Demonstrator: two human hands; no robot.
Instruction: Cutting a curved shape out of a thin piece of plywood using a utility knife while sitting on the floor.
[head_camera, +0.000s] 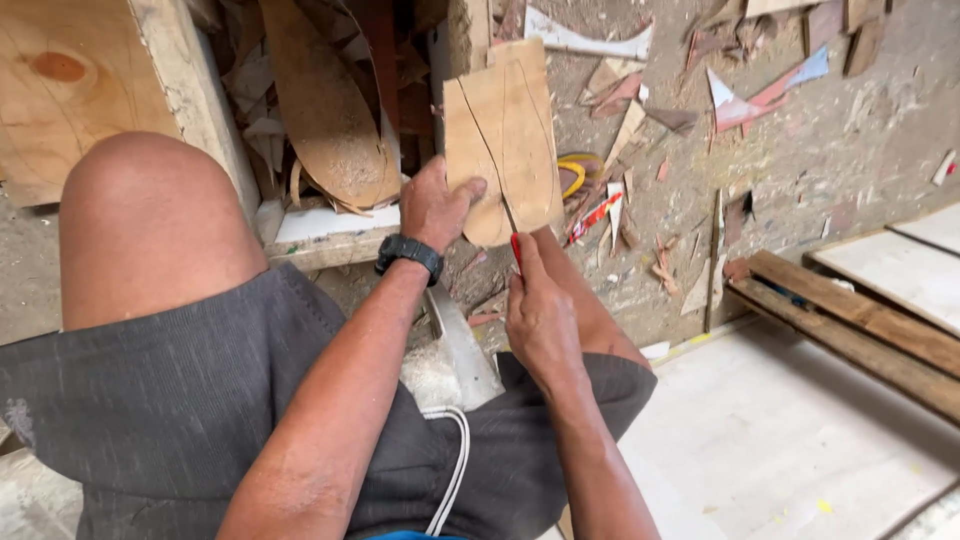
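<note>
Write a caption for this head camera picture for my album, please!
Left hand steadies a pale, shoe-sole-shaped wooden board while the right hand presses a red-handled tool against it.

- The red-handled marking tool (515, 248) is mostly buried in the right hand (540, 320); only a short red stub and a dark tip show.
- The flat, rounded pale wooden blank (505, 140) has its lower left edge covered by the left hand (435, 205).
- The large pale plywood board with a knot (70, 90) runs off the top and left edges.
- The yellow loop (573, 175) is partly hidden behind the blank; its kind cannot be told.
- The white cord (455, 470) leaves at the bottom edge.
</note>
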